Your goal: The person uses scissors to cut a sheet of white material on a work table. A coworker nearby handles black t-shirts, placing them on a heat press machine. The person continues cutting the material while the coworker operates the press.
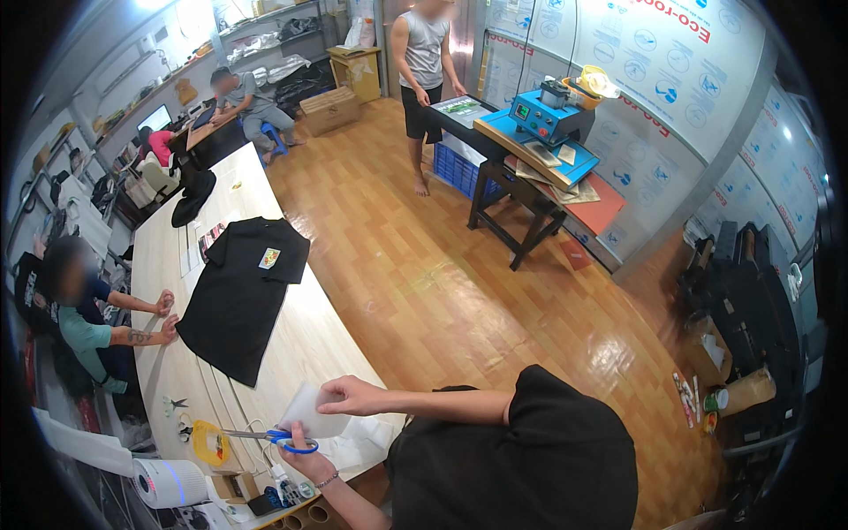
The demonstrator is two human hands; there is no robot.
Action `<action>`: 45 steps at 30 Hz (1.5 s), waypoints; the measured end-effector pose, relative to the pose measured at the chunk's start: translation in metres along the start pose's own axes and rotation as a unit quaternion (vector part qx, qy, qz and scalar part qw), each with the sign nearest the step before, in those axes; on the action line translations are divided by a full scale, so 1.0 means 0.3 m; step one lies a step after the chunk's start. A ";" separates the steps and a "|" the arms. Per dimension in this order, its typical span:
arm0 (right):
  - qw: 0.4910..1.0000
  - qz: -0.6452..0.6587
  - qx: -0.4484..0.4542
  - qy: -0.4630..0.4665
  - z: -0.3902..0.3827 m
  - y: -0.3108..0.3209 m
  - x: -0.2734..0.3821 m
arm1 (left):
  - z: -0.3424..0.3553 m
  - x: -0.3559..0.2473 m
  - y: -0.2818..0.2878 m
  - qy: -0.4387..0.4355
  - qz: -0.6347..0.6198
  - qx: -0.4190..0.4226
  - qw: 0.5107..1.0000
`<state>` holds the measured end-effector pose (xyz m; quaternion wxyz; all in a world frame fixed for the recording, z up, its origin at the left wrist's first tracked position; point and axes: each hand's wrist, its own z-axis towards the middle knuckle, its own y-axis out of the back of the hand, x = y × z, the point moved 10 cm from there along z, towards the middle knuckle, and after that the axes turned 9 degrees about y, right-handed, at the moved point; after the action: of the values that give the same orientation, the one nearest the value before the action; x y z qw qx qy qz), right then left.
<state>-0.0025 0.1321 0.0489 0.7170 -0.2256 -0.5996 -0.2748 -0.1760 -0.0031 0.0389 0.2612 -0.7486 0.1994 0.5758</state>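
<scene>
Apparently, the left hand (305,459) is holding the blue-handled scissors (281,436) with its fingers curling around the loops, while the right hand (353,395) is pinching a white sheet (307,410) between narrowed fingers. The sheet is standing up just beside the left fingers; whether they are also gripping it, I cannot tell. The blades are pointing away from the sheet, probably so that the edges are staying clear of the right fingers. Near the blade tips a yellow tray (202,436) is lying on the table (305,340), and farther from the fingers a black shirt (234,300) is lying spread out, likely for keeping its front patch (269,258) facing up.
</scene>
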 end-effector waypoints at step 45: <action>0.999 0.036 -0.014 -0.023 0.001 0.001 -0.029 | 0.030 0.024 0.028 0.016 -0.047 0.019 0.999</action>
<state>-0.0037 0.1336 0.0405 0.7091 -0.2634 -0.6036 -0.2519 -0.1859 -0.0041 0.0289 0.2986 -0.7614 0.1789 0.5469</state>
